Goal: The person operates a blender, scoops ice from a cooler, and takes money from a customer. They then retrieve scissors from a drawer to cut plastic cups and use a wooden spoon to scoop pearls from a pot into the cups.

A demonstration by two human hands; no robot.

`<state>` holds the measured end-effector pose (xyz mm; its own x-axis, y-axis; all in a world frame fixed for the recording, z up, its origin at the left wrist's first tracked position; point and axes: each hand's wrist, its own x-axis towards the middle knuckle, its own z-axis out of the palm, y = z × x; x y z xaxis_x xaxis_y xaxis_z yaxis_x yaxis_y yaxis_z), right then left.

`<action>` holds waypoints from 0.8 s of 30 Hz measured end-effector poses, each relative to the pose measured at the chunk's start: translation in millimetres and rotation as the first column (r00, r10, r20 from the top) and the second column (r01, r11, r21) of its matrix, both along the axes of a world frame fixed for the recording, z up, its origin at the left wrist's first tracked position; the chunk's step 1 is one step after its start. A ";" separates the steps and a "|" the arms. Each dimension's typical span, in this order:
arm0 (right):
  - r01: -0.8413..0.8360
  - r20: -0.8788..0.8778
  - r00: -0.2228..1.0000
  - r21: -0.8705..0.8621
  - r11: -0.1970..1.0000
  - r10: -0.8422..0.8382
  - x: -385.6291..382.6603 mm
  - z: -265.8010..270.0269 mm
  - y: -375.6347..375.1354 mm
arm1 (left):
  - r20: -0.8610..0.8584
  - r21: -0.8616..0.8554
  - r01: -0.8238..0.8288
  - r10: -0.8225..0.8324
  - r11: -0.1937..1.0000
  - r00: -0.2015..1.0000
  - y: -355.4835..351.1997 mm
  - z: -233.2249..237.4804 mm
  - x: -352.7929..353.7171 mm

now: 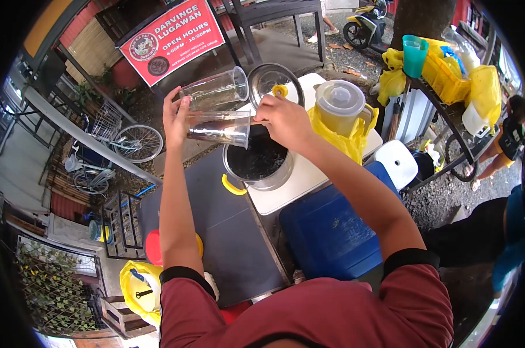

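Two clear plastic cups are in my left hand [176, 119]. The upper cup [216, 90] looks empty and tilts with its mouth to the right. Dark liquid shows in the lower cup [219, 127], whose rim is over the edge of a metal pot [268, 184]. My right hand [284, 120] is closed above the pot, its fingers round a thin handle beside the lower cup's mouth; the handle's far end is hidden. Dark liquid with pieces in it fills the pot. Behind my right hand a round lid [267, 76] leans upright.
Right of the pot, a lidded pitcher [339, 107] sits in a yellow bag on the white board [280, 200]. A blue cooler [332, 232] is nearer me. Green cups [414, 57] and a yellow basket stand on the right rack. People are at the far right.
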<state>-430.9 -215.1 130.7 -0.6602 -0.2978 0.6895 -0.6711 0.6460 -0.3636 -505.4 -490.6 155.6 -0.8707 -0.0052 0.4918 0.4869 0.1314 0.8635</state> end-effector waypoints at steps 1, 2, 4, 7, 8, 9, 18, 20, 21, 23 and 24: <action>-0.006 0.081 0.997 -0.027 1.000 0.009 -0.5 4.8 1.9 | -0.011 0.015 0.016 -0.015 1.000 1.000 -0.1 -1.6 -1.8; -0.013 0.128 0.992 -0.010 1.000 0.015 -0.8 5.8 1.7 | -0.017 0.024 0.025 -0.025 0.999 1.000 -0.5 -3.1 -2.1; -0.028 0.217 0.976 0.030 0.999 0.021 -1.6 8.8 0.3 | -0.032 0.048 0.048 -0.047 0.998 0.998 2.8 -4.0 -0.6; 0.033 -0.145 0.989 0.195 0.980 -0.005 2.8 13.0 -2.6 | -0.003 0.073 0.024 -0.024 0.997 1.000 1.9 -5.7 0.7; 0.075 -0.210 0.977 0.218 0.973 -0.029 6.9 14.7 -2.1 | 0.011 0.073 -0.001 0.000 0.997 1.000 1.5 -6.0 1.6; 0.116 -0.278 0.960 0.239 0.964 -0.047 10.8 17.7 -0.4 | 0.022 0.074 -0.029 0.028 0.997 0.999 1.4 -5.1 2.1; 0.139 -0.291 0.955 0.239 0.961 -0.066 12.3 2.8 -4.1 | 0.069 -0.003 -0.176 0.176 0.984 0.982 10.4 3.4 -12.5; 0.130 -0.336 0.941 0.272 0.954 -0.033 15.8 2.1 7.2 | 0.038 -0.075 -0.216 0.220 0.973 0.975 7.2 10.5 -12.1; 0.111 -0.329 0.944 0.228 0.967 -0.031 14.4 0.3 13.8 | 0.037 -0.096 -0.241 0.245 0.966 0.969 10.0 19.3 -3.4; 0.069 -0.309 0.950 0.089 0.994 -0.038 7.2 -10.1 19.5 | 0.035 -0.143 -0.281 0.289 0.949 0.957 21.2 38.1 16.0; 0.054 -0.298 0.953 0.017 0.998 -0.046 3.8 -16.5 20.0 | -0.001 -0.138 -0.256 0.258 0.957 0.966 19.9 35.2 10.0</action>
<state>-427.1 -195.1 114.2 -0.4408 -0.2889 0.8498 -0.7130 0.6879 -0.1360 -495.4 -470.7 190.9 -0.8569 -0.1641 0.4886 0.4069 0.3667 0.8367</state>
